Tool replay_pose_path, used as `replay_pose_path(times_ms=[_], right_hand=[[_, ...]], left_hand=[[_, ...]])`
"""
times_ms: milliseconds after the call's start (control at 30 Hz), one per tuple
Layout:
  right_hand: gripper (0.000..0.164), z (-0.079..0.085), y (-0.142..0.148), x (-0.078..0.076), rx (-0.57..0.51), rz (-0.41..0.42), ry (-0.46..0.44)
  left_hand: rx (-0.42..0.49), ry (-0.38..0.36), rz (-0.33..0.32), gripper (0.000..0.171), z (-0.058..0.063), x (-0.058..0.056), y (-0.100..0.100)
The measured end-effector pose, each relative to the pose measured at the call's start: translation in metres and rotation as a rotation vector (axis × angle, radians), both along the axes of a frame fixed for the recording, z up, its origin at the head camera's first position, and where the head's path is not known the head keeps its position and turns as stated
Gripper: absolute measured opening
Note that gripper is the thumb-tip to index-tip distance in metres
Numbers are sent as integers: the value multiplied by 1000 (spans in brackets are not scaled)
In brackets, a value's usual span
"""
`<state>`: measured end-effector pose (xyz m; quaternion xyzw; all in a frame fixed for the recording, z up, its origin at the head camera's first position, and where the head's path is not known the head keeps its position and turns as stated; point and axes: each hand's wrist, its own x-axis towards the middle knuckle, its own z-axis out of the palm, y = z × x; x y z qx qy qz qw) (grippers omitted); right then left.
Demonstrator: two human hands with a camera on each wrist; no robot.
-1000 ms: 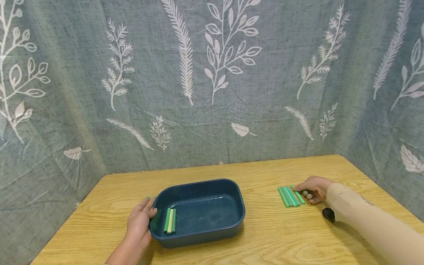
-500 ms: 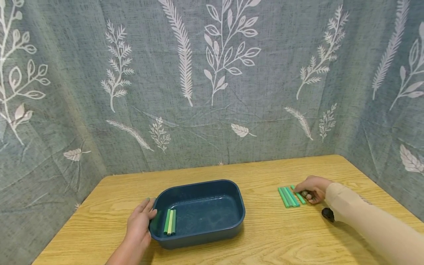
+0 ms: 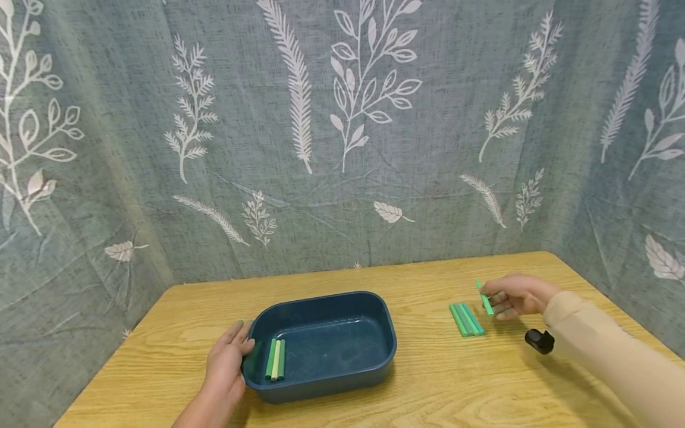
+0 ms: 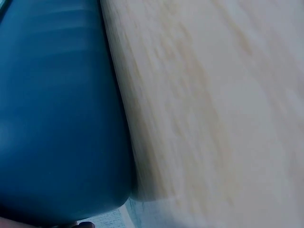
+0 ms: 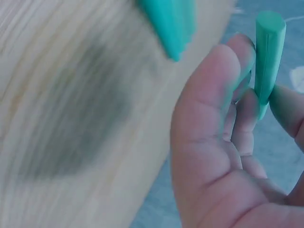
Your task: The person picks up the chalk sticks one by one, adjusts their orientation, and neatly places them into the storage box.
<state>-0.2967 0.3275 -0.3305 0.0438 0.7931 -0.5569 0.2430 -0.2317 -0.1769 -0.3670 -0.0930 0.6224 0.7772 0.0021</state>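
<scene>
My right hand (image 3: 518, 293) holds a slim green stick (image 5: 269, 52) between thumb and fingers, raised above the table. In the right wrist view, the stick's flat round end faces up. Just left of that hand, several green and teal sticks (image 3: 467, 320) lie side by side on the wood. My left hand (image 3: 223, 360) rests against the left end of a dark blue basin (image 3: 393, 351), fingers straight along its outside and thumb at the rim. Inside the basin's left part lie three sticks, two green and one pale yellow (image 3: 275, 360).
The wooden table (image 3: 428, 380) runs back to a grey-green curtain (image 3: 321, 226) with white leaf prints. A small black object (image 3: 539, 341) shows by my right sleeve (image 3: 594, 351).
My right hand has lifted the green stick off the table, up and slightly right, away from the row. The left hand and the basin have stayed in place.
</scene>
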Motion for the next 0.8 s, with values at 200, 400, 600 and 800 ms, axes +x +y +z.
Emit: replay_pose_path(times_ms=[200, 400, 600, 800], right_hand=[[18, 13, -13, 7, -64, 5, 3], [17, 20, -35, 15, -118, 34, 4], [19, 25, -60, 20, -206, 88, 0], [21, 25, -78, 22, -250, 119, 14]], left_hand=[[-9, -3, 9, 63, 2, 0, 1], [-11, 6, 2, 63, -1, 2, 1], [-23, 8, 24, 62, 0, 2, 0], [-10, 43, 3, 63, -1, 4, -1]])
